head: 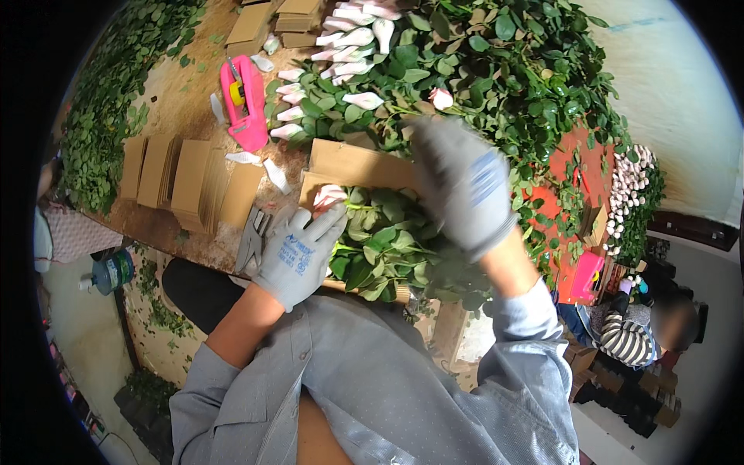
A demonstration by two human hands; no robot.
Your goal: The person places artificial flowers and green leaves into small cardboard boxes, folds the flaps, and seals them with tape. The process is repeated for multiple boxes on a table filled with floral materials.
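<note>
My left hand (305, 256), in a grey glove with blue print, lies over the near left end of a cardboard sheet. Its fingertips touch a pale pink rose (328, 197); whether they grip it is hidden. Leafy green rose stems (383, 238) stretch rightward across the sheet, whose far side, a cardboard flap (360, 163), stands raised behind them. My right hand (465, 180), gloved alike and blurred, hangs over the flap's right end and the leaves. What its fingers hold cannot be made out. Close to my left wrist lies a grey metal stapler (253, 238).
A pink tape dispenser (247, 104) stands beyond my left hand. Cardboard stacks (195, 186) sit left. Sleeved rosebuds (349, 52) and a single pink rose (442, 99) lie among heaped foliage (500, 64). Another person (628, 331) is at the right, near a red table surface (572, 157).
</note>
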